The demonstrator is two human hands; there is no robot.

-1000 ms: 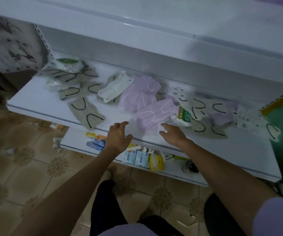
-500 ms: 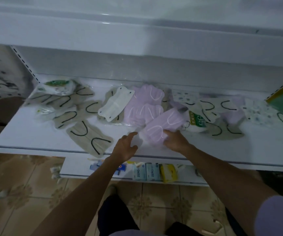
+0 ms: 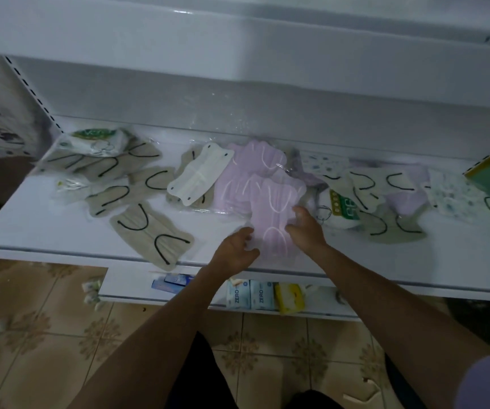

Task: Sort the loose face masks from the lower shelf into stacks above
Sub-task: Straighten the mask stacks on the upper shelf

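Two grips meet on one purple mask [image 3: 273, 222]: the left grip [image 3: 235, 249] curls round its near left edge and the right grip [image 3: 305, 228] clamps its right edge with thumb and fingers. The mask lies flat at the front edge of a white shelf [image 3: 60, 237]. Just behind it, touching, sits a purple pile [image 3: 246, 175], with a white mask [image 3: 199, 178] overlapping that pile's left side. Beige masks [image 3: 152, 234] with black loops spread across the shelf's left half, one reaching the front lip. To the right lie a labelled pack [image 3: 342, 211], more beige pieces and spotted masks [image 3: 456, 193], loosely overlapping. A top shelf [image 3: 238, 39] overhangs all this. Below, a bottom shelf [image 3: 131, 281] carries blue boxes [image 3: 249, 295] and a yellow pack [image 3: 289, 298]. The floor [image 3: 46, 335] is patterned tile with scraps near the shelf's foot. The light is dim.
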